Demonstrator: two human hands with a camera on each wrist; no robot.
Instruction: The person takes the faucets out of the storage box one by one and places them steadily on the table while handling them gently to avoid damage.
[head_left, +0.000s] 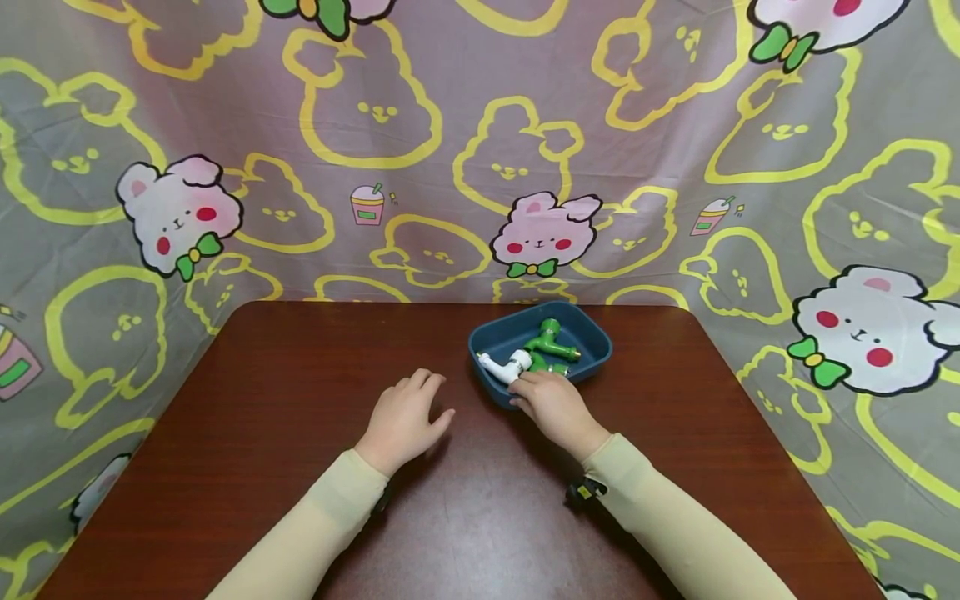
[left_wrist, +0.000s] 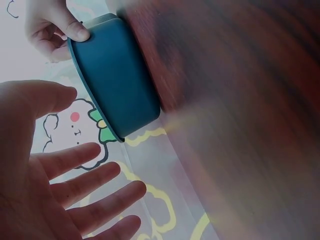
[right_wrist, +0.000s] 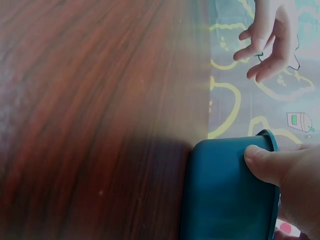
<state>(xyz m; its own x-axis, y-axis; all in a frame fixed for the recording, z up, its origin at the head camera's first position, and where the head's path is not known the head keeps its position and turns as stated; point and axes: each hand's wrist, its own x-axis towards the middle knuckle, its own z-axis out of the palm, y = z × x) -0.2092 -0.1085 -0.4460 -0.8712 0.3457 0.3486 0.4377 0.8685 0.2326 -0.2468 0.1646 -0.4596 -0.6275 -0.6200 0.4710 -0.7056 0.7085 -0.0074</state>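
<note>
A dark blue plastic basin (head_left: 486, 321) sits towards the back of the table, right of the middle. Inside it lie a white tap (head_left: 501, 370) and a green tap (head_left: 551, 343), with more green (head_left: 542, 362) partly hidden below, perhaps another tap. My right hand (head_left: 558, 410) grips the basin's near rim; in the right wrist view its thumb (right_wrist: 262, 162) presses the outer wall while the fingers go over the edge. Left of the basin, my left hand (head_left: 403, 421) hovers over the table with spread, relaxed fingers, holding nothing and apart from the basin (left_wrist: 115, 75).
The brown wooden table (head_left: 300, 367) has rounded far corners. A patterned cloth (head_left: 420, 150) with cartoon bears and rabbits hangs behind it and along both sides. Each wrist wears a dark strap, the right one (head_left: 585, 492) showing most.
</note>
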